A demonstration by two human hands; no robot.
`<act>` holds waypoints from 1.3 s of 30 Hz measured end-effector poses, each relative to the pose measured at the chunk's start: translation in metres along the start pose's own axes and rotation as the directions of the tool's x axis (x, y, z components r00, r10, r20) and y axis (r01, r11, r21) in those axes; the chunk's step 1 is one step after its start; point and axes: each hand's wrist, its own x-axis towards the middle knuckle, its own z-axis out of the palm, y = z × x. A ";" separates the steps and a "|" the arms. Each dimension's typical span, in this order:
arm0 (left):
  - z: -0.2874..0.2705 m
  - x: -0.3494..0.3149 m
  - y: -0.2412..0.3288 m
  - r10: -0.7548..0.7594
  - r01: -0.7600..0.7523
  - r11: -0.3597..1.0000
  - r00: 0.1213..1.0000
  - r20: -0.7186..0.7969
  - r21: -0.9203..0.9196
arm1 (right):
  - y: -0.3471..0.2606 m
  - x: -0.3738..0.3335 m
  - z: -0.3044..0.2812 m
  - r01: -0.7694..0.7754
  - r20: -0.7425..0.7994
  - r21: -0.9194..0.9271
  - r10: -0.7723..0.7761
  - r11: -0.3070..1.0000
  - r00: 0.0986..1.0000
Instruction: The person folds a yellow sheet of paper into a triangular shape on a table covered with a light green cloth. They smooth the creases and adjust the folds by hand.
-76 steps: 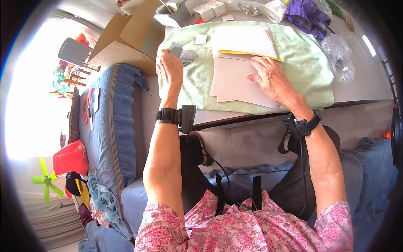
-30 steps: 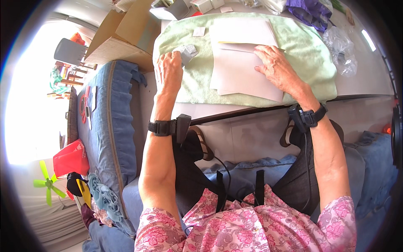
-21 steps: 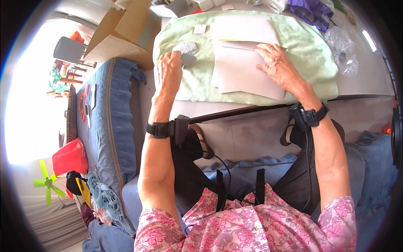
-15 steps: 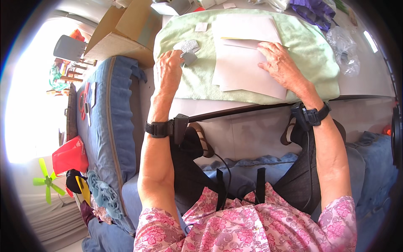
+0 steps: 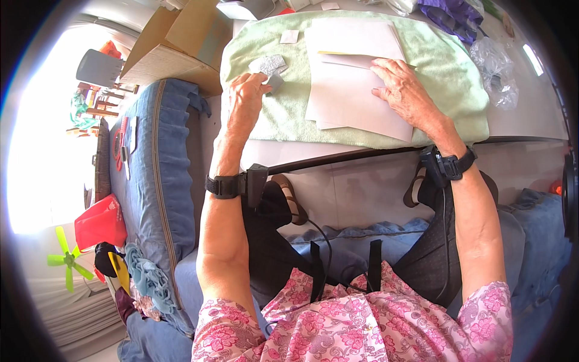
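Observation:
My left hand [image 5: 244,96] is at the left side of a pale green towel, its fingers curled and pinched at the edge of a small flat grey piece [image 5: 275,82]. The fingers partly cover that piece. Just beyond lies a crinkled silvery-white piece [image 5: 268,64]. Several white paper sheets [image 5: 347,96] are stacked in the middle of the towel. An upper sheet has a slightly raised near edge with a yellowish strip [image 5: 338,55]. My right hand [image 5: 403,93] lies on the papers' right side, thumb apart from the fingers, fingertips by that raised edge.
The pale green towel [image 5: 446,90] covers much of the table, with a small white square [image 5: 289,37] on it. A cardboard box [image 5: 181,48] stands at the far left. Clear plastic bags [image 5: 497,72] and a purple bag [image 5: 449,18] lie far right. Blue-covered seating [image 5: 139,187] is on the left.
My left hand has shifted slightly nearer to me and right, covering more of the grey piece, which has turned a little. My right hand and the papers have hardly moved.

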 end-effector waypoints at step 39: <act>0.007 0.002 0.008 -0.138 0.103 0.965 0.981 -0.135 -0.240 | 0.000 0.001 -0.002 -0.008 0.012 0.021 0.007 1.000 1.000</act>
